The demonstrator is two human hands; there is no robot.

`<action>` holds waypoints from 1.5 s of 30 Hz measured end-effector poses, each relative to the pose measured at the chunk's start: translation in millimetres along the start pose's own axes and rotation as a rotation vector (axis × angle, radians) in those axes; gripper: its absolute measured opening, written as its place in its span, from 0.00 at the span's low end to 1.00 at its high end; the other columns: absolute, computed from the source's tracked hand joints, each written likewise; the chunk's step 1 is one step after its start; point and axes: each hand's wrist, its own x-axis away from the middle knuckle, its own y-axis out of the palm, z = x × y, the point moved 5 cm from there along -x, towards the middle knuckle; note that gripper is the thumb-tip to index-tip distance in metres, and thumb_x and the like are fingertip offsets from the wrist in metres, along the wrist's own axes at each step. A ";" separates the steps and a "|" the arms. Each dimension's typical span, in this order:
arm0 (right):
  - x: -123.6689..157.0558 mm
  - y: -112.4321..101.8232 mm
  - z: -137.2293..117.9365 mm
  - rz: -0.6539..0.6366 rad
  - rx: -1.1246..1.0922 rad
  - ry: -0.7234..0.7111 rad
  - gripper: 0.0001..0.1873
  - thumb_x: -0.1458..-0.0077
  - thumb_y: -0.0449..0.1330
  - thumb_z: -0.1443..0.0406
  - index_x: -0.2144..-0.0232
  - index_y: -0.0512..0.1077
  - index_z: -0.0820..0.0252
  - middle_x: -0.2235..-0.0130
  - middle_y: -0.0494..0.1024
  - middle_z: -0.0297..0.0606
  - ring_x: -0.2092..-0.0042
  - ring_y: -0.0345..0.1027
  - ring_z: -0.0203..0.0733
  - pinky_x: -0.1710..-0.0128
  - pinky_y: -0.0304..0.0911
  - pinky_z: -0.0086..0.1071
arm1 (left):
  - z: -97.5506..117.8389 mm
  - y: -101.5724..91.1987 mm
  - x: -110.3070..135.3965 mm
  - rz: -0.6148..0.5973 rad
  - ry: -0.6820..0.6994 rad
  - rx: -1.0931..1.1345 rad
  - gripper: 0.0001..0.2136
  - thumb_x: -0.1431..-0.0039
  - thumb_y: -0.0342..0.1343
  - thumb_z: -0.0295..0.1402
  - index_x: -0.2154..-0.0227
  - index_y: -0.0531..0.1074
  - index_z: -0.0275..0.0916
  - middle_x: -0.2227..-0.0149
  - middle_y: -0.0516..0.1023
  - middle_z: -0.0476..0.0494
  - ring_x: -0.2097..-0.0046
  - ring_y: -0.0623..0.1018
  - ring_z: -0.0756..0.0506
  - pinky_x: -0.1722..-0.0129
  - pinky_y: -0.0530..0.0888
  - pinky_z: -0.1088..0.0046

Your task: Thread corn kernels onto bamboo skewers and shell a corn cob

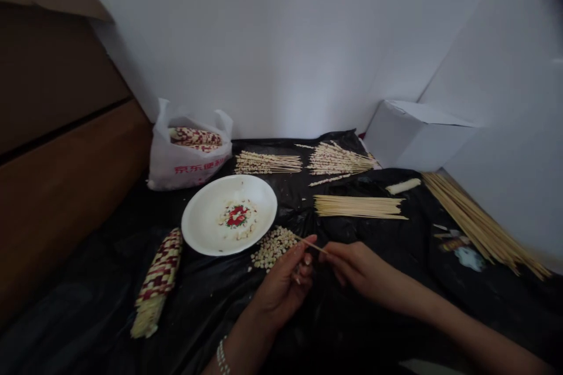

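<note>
In the head view, taking the hands as the clock's centre, the right hand (358, 266) has its fingers pinched narrow on a skewer (313, 246), which points to about 10 o'clock. The left hand (281, 287), with a bracelet (222, 356) at the wrist, has half-curled fingers at the skewer's far end; I cannot tell whether they grip anything.

Just beside the left hand, at 9 to 10 o'clock, lies the kernel pile (271, 246), its near edge partly hidden by that hand. A bowl (197, 228) crowds the pile from 10 o'clock, with pale scraps inside. Further off at 9, a half-stripped cob (156, 275) lies apart from the bowl. A bag (189, 171) of cobs stands between 10 and 11.

Threaded skewers lie in two groups, one at 11 (250, 163), the other between 12 and 1 (332, 158). Plain skewers (360, 206) lie between 1 and 2, near a pale piece (403, 186) at 2. Behind, a white box (400, 135) stands against the wall (272, 41). At 3, a long bundle (484, 225) rests beside small items too dim to name. A black sheet (211, 316) lies under everything.
</note>
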 end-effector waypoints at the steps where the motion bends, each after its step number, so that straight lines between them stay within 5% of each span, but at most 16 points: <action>1: -2.5 -4.0 -1.0 0.029 -0.016 -0.001 0.17 0.34 0.46 0.66 0.74 0.67 0.59 0.79 0.69 0.30 0.76 0.65 0.35 0.76 0.57 0.27 | 2.5 2.7 3.9 -0.003 -0.030 0.039 0.12 0.36 0.49 0.29 0.54 0.72 0.28 0.75 0.71 0.48 0.78 0.69 0.58 0.82 0.64 0.89; 5: -15.5 -20.0 -14.6 0.161 -0.063 -0.030 0.15 0.33 0.45 0.63 0.64 0.69 0.58 0.78 0.69 0.29 0.75 0.64 0.37 0.73 0.58 0.30 | 27.5 16.6 24.1 -0.014 -0.025 0.149 0.19 0.34 0.45 0.37 0.48 0.69 0.28 0.66 0.79 0.36 0.67 0.80 0.48 0.68 0.76 0.77; 10: -33.2 -28.9 -49.7 0.319 -0.223 -0.123 0.13 0.34 0.46 0.61 0.55 0.68 0.55 0.78 0.69 0.27 0.81 0.59 0.35 0.79 0.55 0.30 | 75.4 28.6 44.4 -0.045 0.250 0.365 0.20 0.32 0.40 0.34 0.40 0.62 0.37 0.58 0.81 0.39 0.52 0.78 0.43 0.52 0.75 0.63; 16: -56.1 -10.5 -85.7 0.230 -0.174 -0.304 0.10 0.34 0.46 0.66 0.56 0.66 0.56 0.78 0.71 0.27 0.80 0.60 0.34 0.78 0.56 0.29 | 104.6 22.8 50.3 -0.085 0.370 0.477 0.22 0.31 0.35 0.28 0.38 0.57 0.32 0.53 0.79 0.35 0.48 0.76 0.47 0.51 0.73 0.73; 21: -77.0 1.6 -97.5 0.171 -0.016 -0.377 0.09 0.35 0.45 0.67 0.64 0.64 0.58 0.78 0.68 0.28 0.78 0.62 0.35 0.75 0.57 0.28 | 114.5 22.5 49.8 -0.130 0.427 0.316 0.23 0.32 0.39 0.37 0.37 0.57 0.35 0.43 0.71 0.33 0.42 0.70 0.39 0.49 0.72 0.61; 24: -92.9 5.6 -99.0 0.181 0.039 -0.374 0.09 0.36 0.47 0.67 0.68 0.64 0.57 0.77 0.68 0.30 0.76 0.62 0.36 0.74 0.55 0.30 | 118.9 24.2 45.6 -0.127 0.433 0.216 0.23 0.33 0.39 0.36 0.38 0.58 0.36 0.40 0.68 0.34 0.40 0.68 0.38 0.51 0.73 0.62; 38: -144.2 44.8 -100.2 0.185 0.204 -0.458 0.07 0.41 0.55 0.70 0.67 0.74 0.61 0.62 0.77 0.43 0.60 0.68 0.46 0.59 0.60 0.37 | 141.3 13.3 29.0 -0.061 0.493 0.100 0.25 0.33 0.39 0.39 0.39 0.59 0.31 0.44 0.71 0.29 0.46 0.74 0.39 0.46 0.69 0.60; 45: -151.4 29.4 -93.2 0.309 0.148 -0.436 0.06 0.43 0.57 0.73 0.71 0.72 0.62 0.69 0.74 0.39 0.66 0.67 0.41 0.66 0.60 0.32 | 138.6 5.3 29.4 0.176 0.501 0.159 0.11 0.36 0.47 0.27 0.58 0.73 0.29 0.69 0.79 0.41 0.68 0.79 0.50 0.64 0.76 0.77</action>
